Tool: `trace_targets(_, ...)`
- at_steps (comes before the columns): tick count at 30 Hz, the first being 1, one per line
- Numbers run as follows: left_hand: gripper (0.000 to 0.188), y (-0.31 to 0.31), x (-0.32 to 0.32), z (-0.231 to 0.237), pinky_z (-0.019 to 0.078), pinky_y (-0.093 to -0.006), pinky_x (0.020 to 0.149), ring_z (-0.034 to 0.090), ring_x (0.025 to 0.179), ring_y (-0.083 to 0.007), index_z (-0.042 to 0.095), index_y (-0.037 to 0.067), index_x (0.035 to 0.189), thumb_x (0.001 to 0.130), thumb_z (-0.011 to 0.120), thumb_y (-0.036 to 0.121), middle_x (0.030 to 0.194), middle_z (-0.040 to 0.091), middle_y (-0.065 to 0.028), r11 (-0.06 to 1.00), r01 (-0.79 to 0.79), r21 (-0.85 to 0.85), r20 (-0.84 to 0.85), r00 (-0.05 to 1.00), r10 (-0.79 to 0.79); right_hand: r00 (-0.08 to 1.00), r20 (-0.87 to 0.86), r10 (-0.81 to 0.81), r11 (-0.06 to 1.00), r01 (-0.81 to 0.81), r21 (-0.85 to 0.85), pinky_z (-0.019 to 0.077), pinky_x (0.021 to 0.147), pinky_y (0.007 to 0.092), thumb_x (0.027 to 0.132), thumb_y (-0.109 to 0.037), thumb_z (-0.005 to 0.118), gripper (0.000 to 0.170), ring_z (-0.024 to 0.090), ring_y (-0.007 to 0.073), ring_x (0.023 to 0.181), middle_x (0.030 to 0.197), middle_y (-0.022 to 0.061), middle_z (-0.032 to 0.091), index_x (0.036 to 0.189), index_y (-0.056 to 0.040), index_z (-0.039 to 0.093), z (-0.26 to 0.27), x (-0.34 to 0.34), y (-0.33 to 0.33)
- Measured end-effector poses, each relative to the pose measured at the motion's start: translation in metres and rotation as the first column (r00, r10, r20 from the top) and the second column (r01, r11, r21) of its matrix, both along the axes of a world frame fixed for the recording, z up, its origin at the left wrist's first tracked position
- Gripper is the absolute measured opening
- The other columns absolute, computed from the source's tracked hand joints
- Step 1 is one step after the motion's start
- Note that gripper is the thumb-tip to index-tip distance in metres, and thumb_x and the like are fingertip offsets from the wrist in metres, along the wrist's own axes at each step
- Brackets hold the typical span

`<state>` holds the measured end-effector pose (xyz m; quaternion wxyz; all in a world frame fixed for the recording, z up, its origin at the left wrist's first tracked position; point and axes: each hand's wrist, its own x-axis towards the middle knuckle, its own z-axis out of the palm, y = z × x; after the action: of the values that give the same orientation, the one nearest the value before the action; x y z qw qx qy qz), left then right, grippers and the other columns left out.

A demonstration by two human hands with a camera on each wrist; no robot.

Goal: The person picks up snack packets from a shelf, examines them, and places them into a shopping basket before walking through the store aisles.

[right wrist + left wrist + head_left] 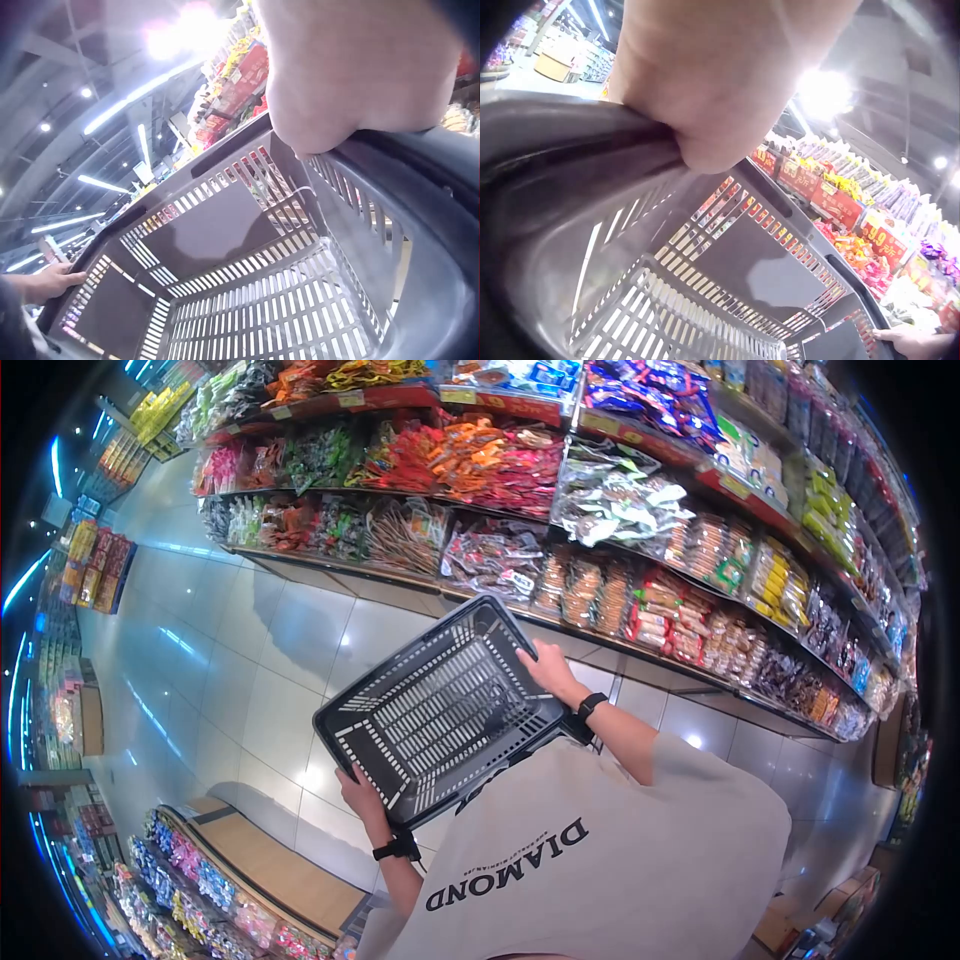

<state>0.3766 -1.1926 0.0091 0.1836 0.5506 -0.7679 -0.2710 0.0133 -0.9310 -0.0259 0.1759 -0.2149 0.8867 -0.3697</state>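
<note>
A dark grey plastic shopping basket point(430, 700) with slotted sides is held in front of the person's body, tilted in the head view. Nothing lies inside it. My left hand point(362, 795) grips the rim at the basket's near left end. At the opposite end my right hand point(548, 670) holds the rim, its thumb and fingers over the edge. The left wrist view has the left hand point(705, 82) large over the basket's rim, much of its fingers hidden. In the right wrist view the right hand point(360, 75) likewise covers the rim, with the basket wall point(210, 225) below.
Shelves of bagged snacks point(500, 460) curve along the far side and right. Red price signs point(832, 202) line the upper shelf. A lower display of packets point(230, 890) stands at the near left. Tiled floor point(220, 690) runs between them.
</note>
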Motion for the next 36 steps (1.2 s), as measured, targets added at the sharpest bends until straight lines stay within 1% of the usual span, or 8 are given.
trace_targets(3, 0.030, -0.032, -0.005, 0.014, 0.0510, -0.0515, 0.071, 0.067, 0.085, -0.0453, 0.051, -0.002, 0.109, 0.104, 0.049, 0.028, 0.091, 0.068, -0.0271, 1.000, 0.007, -0.014, 0.015, 1.000, -0.006, 0.998, 0.046, 0.035, 0.999, -0.035, -0.010, 0.0514, 0.081, 0.0513, 0.095, -0.036, 0.062, 0.042, 0.064, 0.0498, 0.087, 0.087, 0.0327, 0.066, 0.102, 0.0052, 0.063, 0.007, -0.010, -0.045)
trace_targets(6, 0.031, -0.063, -0.016, 0.033, 0.0500, -0.0531, 0.073, 0.066, 0.087, -0.0461, 0.051, -0.003, 0.109, 0.104, 0.046, 0.027, 0.092, 0.067, -0.0283, 0.998, -0.034, -0.051, 0.185, 0.982, 0.043, 0.995, 0.077, 0.058, 0.998, -0.057, -0.009, 0.0515, 0.082, 0.0506, 0.095, -0.036, 0.061, 0.043, 0.064, 0.0492, 0.089, 0.089, 0.0331, 0.066, 0.104, 0.0063, 0.064, 0.017, -0.016, -0.082)
trace_targets(14, 0.035, -0.129, -0.012, 0.028, 0.0499, -0.0543, 0.075, 0.065, 0.090, -0.0483, 0.051, -0.003, 0.111, 0.105, 0.043, 0.030, 0.094, 0.067, -0.0301, 0.996, -0.088, -0.024, 0.164, 0.982, 0.090, 0.993, 0.075, 0.094, 0.994, -0.098, 0.048, 0.0508, 0.082, 0.0520, 0.095, -0.038, 0.062, 0.044, 0.064, 0.0492, 0.089, 0.088, 0.0328, 0.066, 0.102, 0.0060, 0.062, 0.026, -0.029, -0.161)
trace_targets(20, 0.035, -0.189, -0.017, 0.020, 0.0495, -0.0541, 0.073, 0.065, 0.087, -0.0482, 0.050, -0.002, 0.112, 0.105, 0.044, 0.032, 0.091, 0.068, -0.0295, 0.995, -0.089, 0.037, 0.128, 0.988, 0.084, 0.998, 0.028, 0.059, 0.998, -0.058, -0.020, 0.0510, 0.080, 0.0523, 0.093, -0.040, 0.065, 0.045, 0.063, 0.0497, 0.088, 0.087, 0.0319, 0.066, 0.100, 0.0044, 0.064, -0.006, -0.031, -0.220)
trace_targets(24, 0.036, -0.275, -0.023, -0.004, 0.0491, -0.0545, 0.071, 0.066, 0.085, -0.0484, 0.051, -0.001, 0.110, 0.104, 0.046, 0.034, 0.089, 0.068, -0.0291, 0.999, -0.030, 0.016, 0.019, 0.999, 0.030, 0.998, -0.051, -0.034, 0.997, 0.031, -0.067, 0.0507, 0.079, 0.0513, 0.091, -0.041, 0.067, 0.046, 0.064, 0.0487, 0.090, 0.089, 0.0313, 0.066, 0.099, 0.0047, 0.064, -0.008, -0.026, -0.279)
trace_targets(29, 0.035, -0.394, -0.027, 0.008, 0.0504, -0.0532, 0.069, 0.067, 0.084, -0.0471, 0.053, -0.001, 0.111, 0.104, 0.047, 0.033, 0.088, 0.068, -0.0283, 0.995, 0.097, -0.005, -0.040, 0.994, -0.097, 0.985, -0.043, -0.168, 0.984, 0.164, -0.072, 0.0500, 0.076, 0.0495, 0.091, -0.040, 0.067, 0.045, 0.064, 0.0470, 0.086, 0.086, 0.0296, 0.067, 0.099, 0.0043, 0.063, 0.018, 0.002, -0.350)
trace_targets(30, 0.035, -0.414, -0.026, 0.002, 0.0507, -0.0529, 0.069, 0.067, 0.084, -0.0472, 0.053, -0.002, 0.112, 0.105, 0.046, 0.032, 0.088, 0.068, -0.0281, 0.993, 0.113, -0.024, -0.055, 0.992, -0.115, 0.981, -0.046, -0.190, 0.972, 0.181, -0.147, 0.0497, 0.075, 0.0489, 0.093, -0.040, 0.066, 0.044, 0.064, 0.0466, 0.084, 0.084, 0.0287, 0.066, 0.098, 0.0041, 0.062, 0.028, 0.011, -0.361)
trace_targets(36, 0.035, -0.477, -0.022, 0.001, 0.0504, -0.0531, 0.073, 0.066, 0.086, -0.0475, 0.052, -0.004, 0.112, 0.105, 0.044, 0.029, 0.092, 0.068, -0.0289, 0.966, 0.257, 0.027, -0.066, 0.965, -0.254, 0.964, -0.089, -0.250, 0.964, 0.240, -0.112, 0.0491, 0.075, 0.0496, 0.094, -0.040, 0.063, 0.044, 0.064, 0.0466, 0.083, 0.084, 0.0286, 0.066, 0.098, 0.0042, 0.061, 0.047, 0.043, -0.400)
